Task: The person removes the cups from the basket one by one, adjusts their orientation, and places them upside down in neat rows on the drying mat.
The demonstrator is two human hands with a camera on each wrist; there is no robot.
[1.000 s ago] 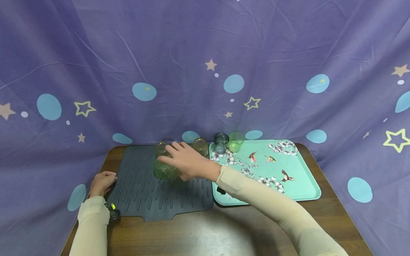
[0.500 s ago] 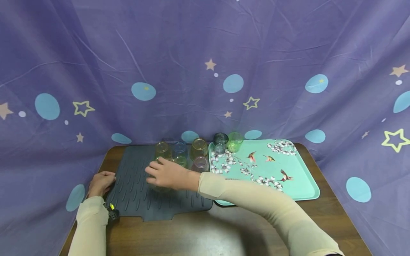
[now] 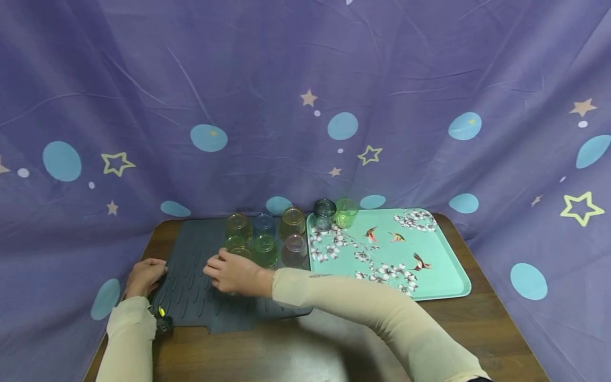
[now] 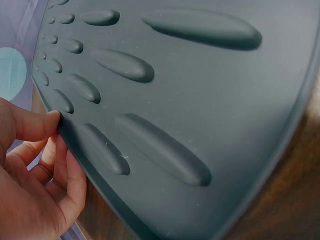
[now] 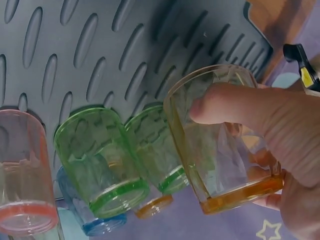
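My right hand (image 3: 236,274) grips an amber glass (image 5: 240,196) over the dark ribbed mat (image 3: 191,286), its rim toward the mat and thick base away from it. Thumb and fingers wrap its sides in the right wrist view. Close beside it, upside down on the mat, are two green glasses, one (image 5: 102,160) fully showing and the other (image 5: 157,145) partly covered. A pink glass (image 3: 294,250), a blue glass (image 3: 264,225) and two more amber glasses, one left (image 3: 237,225) and one right (image 3: 292,223), also stand inverted. My left hand (image 4: 37,185) pinches the mat's left edge.
A mint tray (image 3: 448,286) with birds and cotton flowers adjoins the mat on the right. At its back left corner stand a dark grey glass (image 3: 324,215) and a light green glass (image 3: 346,213), mouths up. A purple curtain (image 3: 267,159) hangs behind the wooden table (image 3: 229,355).
My right hand has moved left and toward the front of the mat, uncovering the blue, pink and green glasses behind it. The left hand stays at the mat's edge.
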